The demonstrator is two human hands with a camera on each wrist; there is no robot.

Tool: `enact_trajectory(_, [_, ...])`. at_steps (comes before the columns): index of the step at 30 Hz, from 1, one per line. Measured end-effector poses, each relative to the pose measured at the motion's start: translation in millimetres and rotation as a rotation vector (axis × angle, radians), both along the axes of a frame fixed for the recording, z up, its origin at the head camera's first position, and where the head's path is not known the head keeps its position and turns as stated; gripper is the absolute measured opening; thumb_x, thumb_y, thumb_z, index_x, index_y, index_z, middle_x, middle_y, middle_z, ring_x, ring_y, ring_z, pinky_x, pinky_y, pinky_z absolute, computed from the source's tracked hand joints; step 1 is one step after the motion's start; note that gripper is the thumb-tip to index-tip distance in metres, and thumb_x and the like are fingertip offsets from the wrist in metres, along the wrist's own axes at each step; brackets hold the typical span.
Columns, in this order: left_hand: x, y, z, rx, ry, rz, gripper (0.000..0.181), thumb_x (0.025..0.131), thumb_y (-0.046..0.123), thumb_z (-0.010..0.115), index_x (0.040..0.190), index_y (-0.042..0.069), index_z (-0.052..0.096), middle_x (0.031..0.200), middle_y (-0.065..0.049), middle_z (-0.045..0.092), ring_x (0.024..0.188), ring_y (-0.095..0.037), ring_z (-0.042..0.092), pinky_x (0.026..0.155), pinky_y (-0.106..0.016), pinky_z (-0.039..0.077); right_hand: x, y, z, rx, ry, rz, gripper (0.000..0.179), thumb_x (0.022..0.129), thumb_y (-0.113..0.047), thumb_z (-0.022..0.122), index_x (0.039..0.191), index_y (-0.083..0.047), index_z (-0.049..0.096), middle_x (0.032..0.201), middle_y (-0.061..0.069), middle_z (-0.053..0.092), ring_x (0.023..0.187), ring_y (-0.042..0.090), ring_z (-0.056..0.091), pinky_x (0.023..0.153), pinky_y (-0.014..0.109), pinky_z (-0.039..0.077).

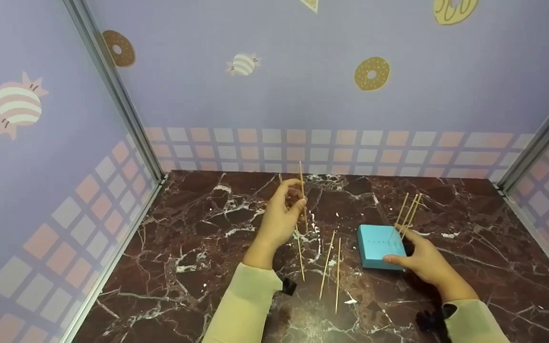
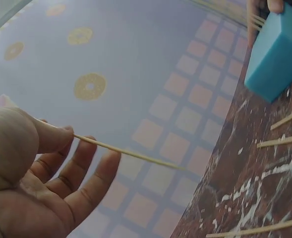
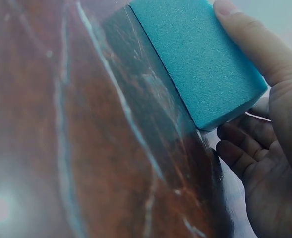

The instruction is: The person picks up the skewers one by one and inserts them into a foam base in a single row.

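Observation:
My left hand (image 1: pixel 281 216) pinches a thin wooden skewer (image 1: pixel 301 176) between thumb and fingers, holding it nearly upright above the table. In the left wrist view the same skewer (image 2: pixel 131 154) juts out past the fingertips. A blue foam block (image 1: pixel 374 252) sits on the table to the right, with a row of small dark marks on top. Several skewers (image 1: pixel 410 214) stand in its right part, leaning slightly. My right hand (image 1: pixel 424 259) grips the block's right side, its thumb on the near edge. The right wrist view shows the foam block (image 3: pixel 200 59) between thumb and fingers.
Three loose skewers lie on the dark marbled table (image 1: pixel 198 286) between the hands: a left skewer (image 1: pixel 299 255), a middle skewer (image 1: pixel 327 267) and a right skewer (image 1: pixel 338 276). Behind rises a lilac wall (image 1: pixel 298 95), with side panels at left and right.

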State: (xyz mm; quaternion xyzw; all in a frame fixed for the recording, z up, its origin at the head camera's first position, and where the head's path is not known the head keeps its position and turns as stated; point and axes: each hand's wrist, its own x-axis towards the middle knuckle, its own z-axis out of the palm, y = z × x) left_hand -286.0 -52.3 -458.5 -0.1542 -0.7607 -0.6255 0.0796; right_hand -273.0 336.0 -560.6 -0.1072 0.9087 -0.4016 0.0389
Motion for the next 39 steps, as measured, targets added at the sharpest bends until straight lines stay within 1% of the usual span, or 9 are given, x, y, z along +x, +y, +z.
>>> enact_trajectory(3, [3.6,9.7,3.3,0.031,0.032,-0.031,0.039,0.113,0.003,0.065,0.150,0.015,0.060,0.121,-0.014,0.067,0.095,-0.041,0.072,0.079,-0.039,0.069,0.9,1,-1.7,0.014,0.017,-0.006,0.110,0.094,-0.041,0.094,0.175,0.001,0.034,0.176,0.040,0.036,0.161,0.066,0.034,0.128,0.085,0.032])
enact_trajectory(8, [5.8,25.8,8.1,0.028,0.089,-0.038,0.038,0.112,0.004,0.066,0.149,0.015,0.061,0.119,-0.014,0.069,0.095,-0.026,0.071,0.083,-0.044,0.070,1.0,1,-3.5,0.015,0.035,0.000,0.109,0.094,-0.041,0.094,0.175,0.002,0.034,0.175,0.040,0.037,0.160,0.066,0.037,0.127,0.084,0.033])
enact_trajectory(14, [1.4,45.7,16.3,0.024,0.123,-0.079,0.039,0.111,0.003,0.067,0.149,0.012,0.062,0.117,-0.014,0.071,0.095,-0.036,0.074,0.086,-0.048,0.070,-0.9,-1,-2.4,-0.033,0.041,-0.002,0.107,0.093,-0.037,0.095,0.174,0.002,0.037,0.176,0.039,0.036,0.163,0.064,0.032,0.129,0.082,0.032])
enact_trajectory(17, [-1.3,54.4,21.2,-0.009,0.147,-0.089,0.041,0.111,0.004,0.067,0.151,0.012,0.062,0.119,-0.011,0.072,0.098,-0.028,0.073,0.090,-0.043,0.069,-1.9,-1,-1.5,-0.038,0.045,-0.004,0.106,0.093,-0.037,0.095,0.174,0.001,0.038,0.177,0.038,0.036,0.164,0.064,0.031,0.130,0.082,0.032])
enact_trajectory(22, [-4.5,66.5,25.4,-0.067,0.180,-0.091,0.039,0.112,0.005,0.067,0.150,0.012,0.063,0.119,-0.009,0.072,0.098,-0.012,0.071,0.090,-0.031,0.067,-1.5,-2,-0.4,-0.034,0.021,0.002,0.107,0.095,-0.040,0.094,0.175,-0.001,0.035,0.179,0.038,0.032,0.165,0.064,0.028,0.128,0.083,0.034])
enact_trajectory(26, [-6.8,76.9,23.5,-0.077,0.178,-0.118,0.039,0.112,0.005,0.066,0.151,0.012,0.063,0.120,-0.009,0.071,0.098,-0.015,0.074,0.090,-0.031,0.069,0.4,0,-0.8,-0.014,0.018,-0.001,0.109,0.095,-0.041,0.093,0.176,-0.001,0.034,0.178,0.038,0.032,0.164,0.065,0.030,0.127,0.084,0.035])
enact_trajectory(29, [-7.1,84.7,20.5,-0.071,0.158,-0.140,0.041,0.113,0.005,0.065,0.152,0.014,0.062,0.121,-0.011,0.071,0.100,-0.022,0.077,0.090,-0.033,0.070,0.9,1,-2.3,0.000,0.038,-0.006,0.108,0.094,-0.040,0.095,0.175,0.001,0.036,0.176,0.039,0.037,0.161,0.065,0.036,0.127,0.084,0.035])
enact_trajectory(33, [-7.2,94.3,16.2,-0.080,0.157,-0.147,0.042,0.113,0.004,0.065,0.154,0.016,0.061,0.122,-0.012,0.072,0.100,-0.028,0.078,0.087,-0.032,0.071,0.6,2,-3.7,-0.006,0.041,-0.005,0.108,0.093,-0.039,0.095,0.174,0.001,0.037,0.175,0.039,0.038,0.161,0.064,0.036,0.127,0.083,0.035])
enact_trajectory(39, [-10.6,109.1,8.6,-0.121,0.194,-0.145,0.042,0.114,0.006,0.064,0.155,0.016,0.061,0.119,-0.008,0.072,0.092,-0.008,0.071,0.084,-0.022,0.065,-1.6,1,-3.5,-0.009,0.047,-0.002,0.107,0.093,-0.038,0.096,0.173,0.003,0.038,0.174,0.039,0.040,0.161,0.064,0.037,0.128,0.083,0.034])
